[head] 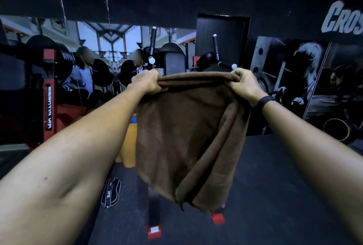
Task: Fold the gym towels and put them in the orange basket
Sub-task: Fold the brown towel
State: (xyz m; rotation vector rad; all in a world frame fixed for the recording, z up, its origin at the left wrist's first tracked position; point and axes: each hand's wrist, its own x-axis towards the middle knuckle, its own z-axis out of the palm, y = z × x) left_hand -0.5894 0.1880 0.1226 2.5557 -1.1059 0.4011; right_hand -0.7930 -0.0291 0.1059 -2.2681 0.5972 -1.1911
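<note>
A brown gym towel (182, 127) hangs in front of me at arm's length, doubled over, with its lower corners dangling near the floor. My left hand (146, 82) grips its upper left corner. My right hand (245, 84), with a black band on the wrist, grips the upper right corner. The top edge is stretched taut between both fists. Behind the towel's left side an orange-yellow shape (127, 142) shows, mostly hidden; whether it is the basket I cannot tell.
A black and red gym machine (214, 56) with chrome handles stands straight ahead; its red feet (154, 231) rest on the dark floor. A black strap (111, 191) lies on the floor at left. A mirror with weight plates (59, 56) fills the left wall.
</note>
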